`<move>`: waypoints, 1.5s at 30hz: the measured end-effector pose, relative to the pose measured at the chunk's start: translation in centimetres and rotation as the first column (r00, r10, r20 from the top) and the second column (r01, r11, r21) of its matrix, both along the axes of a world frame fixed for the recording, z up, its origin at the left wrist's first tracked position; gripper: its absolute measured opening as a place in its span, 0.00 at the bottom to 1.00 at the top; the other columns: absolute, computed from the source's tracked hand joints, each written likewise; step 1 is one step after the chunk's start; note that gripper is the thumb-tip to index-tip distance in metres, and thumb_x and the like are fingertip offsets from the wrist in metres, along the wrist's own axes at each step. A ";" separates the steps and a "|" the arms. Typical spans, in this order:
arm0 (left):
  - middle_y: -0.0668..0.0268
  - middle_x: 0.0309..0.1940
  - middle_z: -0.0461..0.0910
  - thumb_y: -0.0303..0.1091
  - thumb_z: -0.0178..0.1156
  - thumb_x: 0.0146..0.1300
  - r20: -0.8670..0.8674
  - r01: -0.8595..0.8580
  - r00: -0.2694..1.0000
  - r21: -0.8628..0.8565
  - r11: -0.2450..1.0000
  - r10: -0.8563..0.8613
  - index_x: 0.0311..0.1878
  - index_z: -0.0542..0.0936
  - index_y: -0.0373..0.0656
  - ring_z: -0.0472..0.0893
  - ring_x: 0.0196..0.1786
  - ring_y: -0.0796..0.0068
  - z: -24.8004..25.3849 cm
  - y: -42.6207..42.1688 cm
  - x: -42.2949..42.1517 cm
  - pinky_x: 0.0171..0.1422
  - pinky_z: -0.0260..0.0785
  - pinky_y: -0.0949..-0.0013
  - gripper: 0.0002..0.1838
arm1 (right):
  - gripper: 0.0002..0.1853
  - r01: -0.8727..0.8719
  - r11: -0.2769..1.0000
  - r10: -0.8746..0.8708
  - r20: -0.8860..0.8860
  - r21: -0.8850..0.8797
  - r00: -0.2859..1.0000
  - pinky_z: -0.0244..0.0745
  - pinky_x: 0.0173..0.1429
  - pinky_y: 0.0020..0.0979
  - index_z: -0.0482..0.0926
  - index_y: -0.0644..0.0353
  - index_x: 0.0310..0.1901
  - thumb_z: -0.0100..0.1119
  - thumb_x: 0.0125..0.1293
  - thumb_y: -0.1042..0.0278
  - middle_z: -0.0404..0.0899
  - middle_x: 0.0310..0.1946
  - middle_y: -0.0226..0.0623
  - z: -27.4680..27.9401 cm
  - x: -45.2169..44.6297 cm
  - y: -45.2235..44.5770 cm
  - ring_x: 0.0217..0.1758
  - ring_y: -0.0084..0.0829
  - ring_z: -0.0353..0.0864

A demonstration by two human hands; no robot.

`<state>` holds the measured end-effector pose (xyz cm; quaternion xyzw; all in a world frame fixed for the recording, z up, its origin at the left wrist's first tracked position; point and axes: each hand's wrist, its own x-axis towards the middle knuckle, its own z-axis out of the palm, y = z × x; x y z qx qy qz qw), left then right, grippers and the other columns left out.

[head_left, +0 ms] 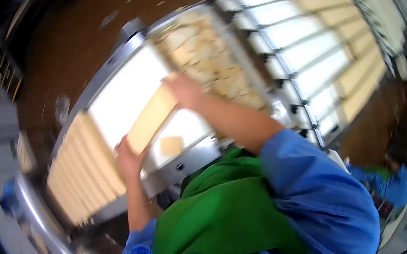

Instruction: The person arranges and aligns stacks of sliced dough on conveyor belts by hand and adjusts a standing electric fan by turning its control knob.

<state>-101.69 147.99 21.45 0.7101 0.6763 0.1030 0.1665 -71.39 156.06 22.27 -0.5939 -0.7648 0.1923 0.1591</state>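
A long, pale yellow rectangular slab (152, 120) is held between my two hands above a white work surface (123, 88). My left hand (130, 158) grips its near end, with the thumb and fingers at its edges. Its far end is in my right hand (182, 91), whose fingers are partly hidden and blurred. Just beside the slab, a small pale square piece (171, 145) lies on the white surface. Close to my left hand stands a row of similar pale slabs (86, 165), packed side by side.
Beyond my right hand, a metal-edged bin (207, 58) holds many broken pale pieces. A slatted rack or conveyor (296, 46) bearing pale sheets runs at upper right. Scraps lie on the brown floor (79, 38). Another person (391, 183) in blue is at far right.
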 end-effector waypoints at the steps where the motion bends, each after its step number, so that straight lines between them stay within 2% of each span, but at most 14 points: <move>1: 0.52 0.57 0.77 0.46 0.78 0.43 0.011 0.017 1.000 0.099 0.995 -0.019 0.64 0.74 0.45 0.73 0.63 0.46 0.0 -0.5 0.7 0.64 0.71 0.49 0.42 | 0.29 0.004 0.999 -0.004 -0.012 0.044 1.000 0.73 0.63 0.47 0.74 0.46 0.64 0.65 0.58 0.60 0.74 0.58 0.49 -1.1 0.7 -1.1 0.58 0.49 0.75; 4: 0.47 0.60 0.70 0.42 0.77 0.43 0.044 0.036 0.998 0.215 0.976 -0.047 0.65 0.73 0.43 0.71 0.62 0.44 -1.3 -1.7 4.2 0.68 0.67 0.51 0.43 | 0.34 0.248 0.941 -0.233 -0.087 0.232 0.968 0.77 0.55 0.48 0.74 0.40 0.63 0.68 0.51 0.68 0.69 0.58 0.53 2.9 5.3 -8.4 0.56 0.54 0.73; 9: 0.47 0.64 0.65 0.36 0.75 0.37 0.158 0.237 0.952 0.156 0.959 -0.261 0.69 0.72 0.44 0.70 0.64 0.44 6.0 -4.5 21.1 0.69 0.66 0.52 0.48 | 0.45 0.462 0.873 -0.407 -0.288 0.156 0.867 0.63 0.74 0.45 0.67 0.44 0.72 0.77 0.51 0.56 0.64 0.71 0.53 11.1 23.0 -19.2 0.71 0.52 0.66; 10: 0.46 0.64 0.64 0.36 0.75 0.36 0.158 0.357 0.910 0.176 0.917 -0.384 0.69 0.72 0.45 0.68 0.65 0.42 6.5 -4.9 24.4 0.71 0.64 0.49 0.49 | 0.47 0.535 0.829 -0.416 -0.457 0.164 0.786 0.61 0.76 0.43 0.65 0.47 0.73 0.77 0.52 0.53 0.64 0.72 0.50 10.6 27.8 -20.3 0.72 0.49 0.66; 12: 0.43 0.67 0.62 0.37 0.75 0.44 0.038 0.562 0.816 0.177 0.808 -0.577 0.71 0.71 0.45 0.67 0.66 0.40 9.5 -6.4 31.9 0.71 0.63 0.48 0.45 | 0.44 0.682 0.638 -0.720 -0.590 -0.357 0.365 0.58 0.78 0.39 0.64 0.61 0.73 0.68 0.63 0.44 0.69 0.70 0.47 11.5 37.8 -20.2 0.73 0.44 0.67; 15: 0.40 0.72 0.59 0.36 0.74 0.48 0.028 0.718 0.657 0.279 0.637 -0.753 0.69 0.73 0.49 0.65 0.69 0.37 10.6 -7.8 41.9 0.71 0.62 0.47 0.41 | 0.43 0.717 0.634 -0.609 -0.758 -0.288 0.233 0.64 0.74 0.39 0.67 0.65 0.71 0.55 0.68 0.33 0.70 0.70 0.47 7.8 50.7 -19.1 0.71 0.44 0.70; 17: 0.39 0.73 0.58 0.35 0.74 0.50 0.055 0.777 0.557 0.317 0.543 -0.829 0.69 0.74 0.50 0.65 0.69 0.36 11.0 -7.7 47.4 0.71 0.62 0.47 0.39 | 0.48 0.784 0.461 -0.887 -0.220 -0.415 0.406 0.72 0.67 0.42 0.71 0.66 0.68 0.45 0.68 0.24 0.74 0.67 0.50 8.7 55.5 -17.6 0.65 0.48 0.77; 20: 0.38 0.73 0.59 0.32 0.72 0.52 0.182 0.839 0.497 0.148 0.523 -0.849 0.67 0.76 0.50 0.65 0.70 0.35 10.7 -7.5 52.5 0.72 0.63 0.48 0.35 | 0.50 0.827 0.460 -0.834 0.162 -0.323 0.527 0.76 0.61 0.44 0.75 0.69 0.62 0.46 0.65 0.21 0.81 0.58 0.51 8.1 60.9 -15.9 0.59 0.51 0.81; 26: 0.40 0.73 0.61 0.26 0.69 0.54 0.231 0.859 0.455 0.140 0.493 -0.860 0.61 0.82 0.50 0.67 0.71 0.38 7.8 -6.4 54.1 0.70 0.66 0.50 0.27 | 0.48 0.898 0.398 -0.914 0.003 -0.187 0.405 0.74 0.64 0.45 0.76 0.67 0.61 0.59 0.58 0.24 0.79 0.58 0.54 7.0 60.8 -16.6 0.61 0.53 0.78; 32: 0.40 0.72 0.62 0.24 0.68 0.54 0.206 0.885 0.416 0.130 0.446 -0.886 0.60 0.81 0.49 0.69 0.70 0.38 8.5 -6.0 57.1 0.70 0.67 0.51 0.27 | 0.55 0.871 0.490 -0.821 0.350 0.030 0.450 0.54 0.76 0.56 0.61 0.65 0.74 0.55 0.59 0.22 0.59 0.74 0.55 7.6 60.4 -18.0 0.78 0.53 0.57; 38: 0.43 0.75 0.60 0.18 0.62 0.56 0.393 0.891 0.393 0.062 0.450 -0.832 0.62 0.80 0.49 0.72 0.69 0.45 6.1 -4.6 60.5 0.67 0.71 0.57 0.29 | 0.49 0.668 0.728 -0.683 0.086 0.151 0.725 0.55 0.75 0.53 0.62 0.61 0.74 0.56 0.63 0.29 0.63 0.72 0.55 10.7 48.4 -21.8 0.75 0.54 0.62; 40: 0.44 0.77 0.57 0.16 0.58 0.57 0.568 0.899 0.169 0.246 0.362 -0.806 0.64 0.78 0.48 0.72 0.71 0.49 2.4 -3.0 58.4 0.61 0.74 0.62 0.30 | 0.46 0.562 0.780 -0.570 -0.058 0.274 0.820 0.57 0.74 0.52 0.65 0.62 0.71 0.61 0.61 0.33 0.67 0.69 0.54 10.3 43.5 -24.2 0.72 0.55 0.64; 44: 0.50 0.79 0.56 0.11 0.57 0.54 0.920 0.767 0.275 -0.035 0.641 -0.279 0.67 0.76 0.42 0.70 0.73 0.64 6.1 -2.8 49.6 0.58 0.73 0.73 0.34 | 0.42 0.497 0.851 -0.427 -0.326 0.172 0.844 0.58 0.75 0.50 0.68 0.62 0.69 0.70 0.59 0.46 0.69 0.67 0.52 10.9 35.9 -26.7 0.71 0.54 0.66; 45: 0.55 0.80 0.52 0.10 0.55 0.61 0.923 0.771 0.236 0.013 0.637 -0.305 0.76 0.64 0.44 0.70 0.73 0.64 5.6 -2.4 46.3 0.68 0.71 0.63 0.39 | 0.42 0.499 0.854 -0.414 -0.386 0.148 0.824 0.59 0.75 0.50 0.68 0.61 0.69 0.72 0.58 0.48 0.69 0.67 0.52 10.0 34.2 -26.8 0.71 0.54 0.66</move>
